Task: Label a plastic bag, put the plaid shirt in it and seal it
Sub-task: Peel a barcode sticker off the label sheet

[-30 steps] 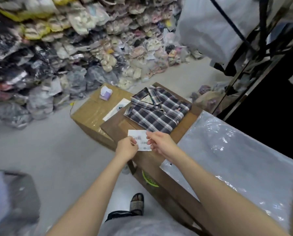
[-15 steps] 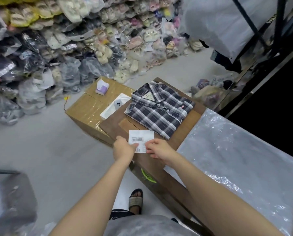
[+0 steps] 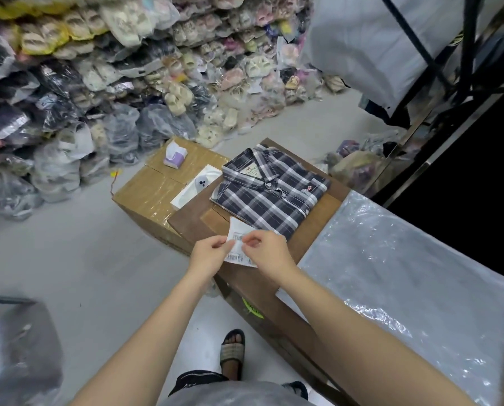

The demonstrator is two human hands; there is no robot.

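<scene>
A folded dark plaid shirt [image 3: 269,192] lies on the far end of a brown wooden table [image 3: 322,210]. Just in front of it I hold a white barcode label [image 3: 239,241] over the table's near corner. My left hand [image 3: 209,253] pinches its left edge and my right hand [image 3: 266,252] pinches its middle; the label is bent between them. A stack of clear plastic bags [image 3: 391,259] lies flat on the table to the right of my hands.
A taped cardboard box [image 3: 148,194] stands left of the table, with a white phone [image 3: 196,184] and a purple tissue pack [image 3: 174,153] on it. Bagged slippers and clothes [image 3: 98,83] are heaped behind. A dark metal rack [image 3: 450,83] stands at right.
The label has gone from flat to bent, its top curling up, as both hands shifted their pinch on it. The view has moved closer.
</scene>
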